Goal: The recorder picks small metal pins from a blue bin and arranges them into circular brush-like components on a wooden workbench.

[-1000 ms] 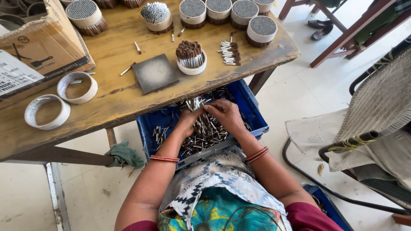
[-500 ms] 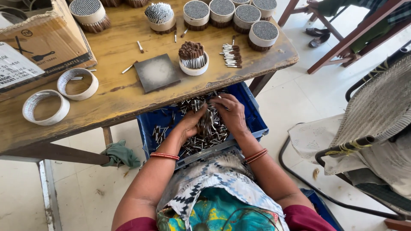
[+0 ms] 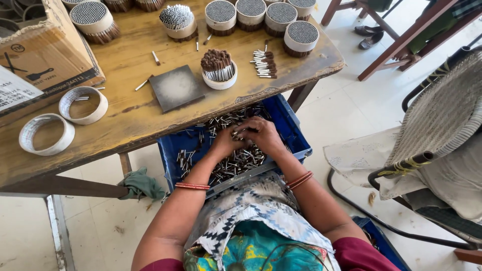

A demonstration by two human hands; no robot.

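Observation:
A blue plastic crate [image 3: 299,138] rests on my lap, part way under the table, filled with several thin silver-and-brown sticks [image 3: 236,163]. My left hand [image 3: 225,142] and my right hand [image 3: 261,134] are both down in the crate, close together, fingers curled around a small bunch of these sticks. On the wooden table [image 3: 125,123] above stands a white ring [image 3: 218,80] holding an upright bundle of sticks. A dark square metal plate [image 3: 175,88] lies to its left. A short row of loose sticks [image 3: 264,63] lies to its right.
Several filled round rings [image 3: 301,35] stand along the table's far edge. Two empty white rings [image 3: 83,105] and a cardboard box [image 3: 45,55] sit at the left. A woven chair [image 3: 442,125] is to my right, a green rag [image 3: 143,183] below the table.
Both hands have shifted slightly toward the far side of the crate and closed together over a bunch of sticks. The view has tilted a little.

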